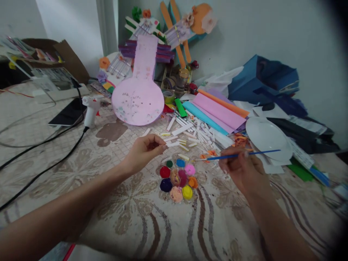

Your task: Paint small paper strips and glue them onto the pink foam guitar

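Fingers (157,142) of left hand (144,150) pressed together at the tips, pinching a small white paper strip (172,144) that sticks out to the right, held just above the table (54,163). Fingers (227,163) of right hand (241,170) curled round a blue paintbrush (239,155), gripped near mid-shaft, lying almost level, bristle tip pointing left toward the strip but apart from it. Directly below and between both hands: round paint palette (178,178) with wells of red, dark blue, green, blue, pink, orange, yellow (centre wells mixed, colour unclear), sitting mid-table toward the near edge. Beyond the hands, loose pile of white paper strips (190,132) scattered mid-table. Right of that, white plate (268,136) near the right edge, brush handle end over it. Behind the strips, stack of coloured paper sheets (217,112), pink on top. Toward the far edge, large pink guitar-shaped cutout (138,94) leaning up. Left of it, white glue gun (91,108) standing upright, black cable (40,170) trailing to the left edge, dark phone (67,114) just beside it. Far right corner: blue bag (261,79) against the wall.
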The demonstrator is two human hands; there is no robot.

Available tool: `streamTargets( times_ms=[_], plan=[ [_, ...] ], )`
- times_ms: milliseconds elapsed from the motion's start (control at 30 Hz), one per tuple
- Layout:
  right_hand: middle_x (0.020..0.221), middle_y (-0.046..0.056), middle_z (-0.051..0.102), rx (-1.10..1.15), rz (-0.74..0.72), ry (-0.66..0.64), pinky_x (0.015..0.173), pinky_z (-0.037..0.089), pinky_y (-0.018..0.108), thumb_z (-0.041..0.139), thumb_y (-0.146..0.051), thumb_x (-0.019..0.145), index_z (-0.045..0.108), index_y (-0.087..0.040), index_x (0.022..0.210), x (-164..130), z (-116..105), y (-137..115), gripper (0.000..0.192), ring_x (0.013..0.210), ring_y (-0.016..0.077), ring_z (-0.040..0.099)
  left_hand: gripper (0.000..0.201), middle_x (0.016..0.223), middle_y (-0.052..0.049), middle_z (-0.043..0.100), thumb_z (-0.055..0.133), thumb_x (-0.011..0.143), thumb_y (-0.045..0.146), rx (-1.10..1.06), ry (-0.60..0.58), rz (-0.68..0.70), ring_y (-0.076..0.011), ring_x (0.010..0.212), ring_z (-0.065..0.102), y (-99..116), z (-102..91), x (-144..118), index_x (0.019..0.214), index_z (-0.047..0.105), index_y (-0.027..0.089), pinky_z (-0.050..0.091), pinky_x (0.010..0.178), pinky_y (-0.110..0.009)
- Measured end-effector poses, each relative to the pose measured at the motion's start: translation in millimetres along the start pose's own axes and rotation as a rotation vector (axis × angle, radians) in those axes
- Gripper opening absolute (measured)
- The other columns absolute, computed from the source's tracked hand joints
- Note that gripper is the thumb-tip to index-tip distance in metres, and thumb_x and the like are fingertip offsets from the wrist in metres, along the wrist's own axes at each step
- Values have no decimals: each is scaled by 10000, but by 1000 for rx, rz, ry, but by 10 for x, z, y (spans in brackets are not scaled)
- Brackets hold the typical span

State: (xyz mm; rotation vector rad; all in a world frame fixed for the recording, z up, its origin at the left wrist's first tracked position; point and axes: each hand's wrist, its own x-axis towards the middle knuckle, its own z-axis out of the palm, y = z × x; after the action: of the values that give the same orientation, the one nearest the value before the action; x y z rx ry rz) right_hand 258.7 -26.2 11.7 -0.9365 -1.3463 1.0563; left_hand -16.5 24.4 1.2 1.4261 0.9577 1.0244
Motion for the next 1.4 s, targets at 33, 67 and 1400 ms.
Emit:
streamTargets(
  times_ms=[33,67,1400],
  plan=[
    [643,17,585,-9,17,-35,481,402,273,475,-395,899,670,-212,887,-8,-9,-8,268,512,123,509,133,695,15,569,655,732,242,-2,-3,-1,-73,613,505,4,6,-9,769,590,132,410,559,-194],
    [649,19,587,-28,34,-84,489,411,275,494,-373,894,670,-205,874,-17,-15,-16,244,521,125,521,132,696,16,568,655,732,241,-5,-8,-3,-73,614,503,6,12,-18,768,590,133,409,560,-194],
    [666,14,636,-285,256,-511,502,518,202,479,-296,900,612,-161,851,-63,-22,-39,196,543,101,634,122,713,-7,581,618,768,255,164,-69,19,-97,629,507,-9,65,-98,790,591,138,419,566,-221]
  ],
)
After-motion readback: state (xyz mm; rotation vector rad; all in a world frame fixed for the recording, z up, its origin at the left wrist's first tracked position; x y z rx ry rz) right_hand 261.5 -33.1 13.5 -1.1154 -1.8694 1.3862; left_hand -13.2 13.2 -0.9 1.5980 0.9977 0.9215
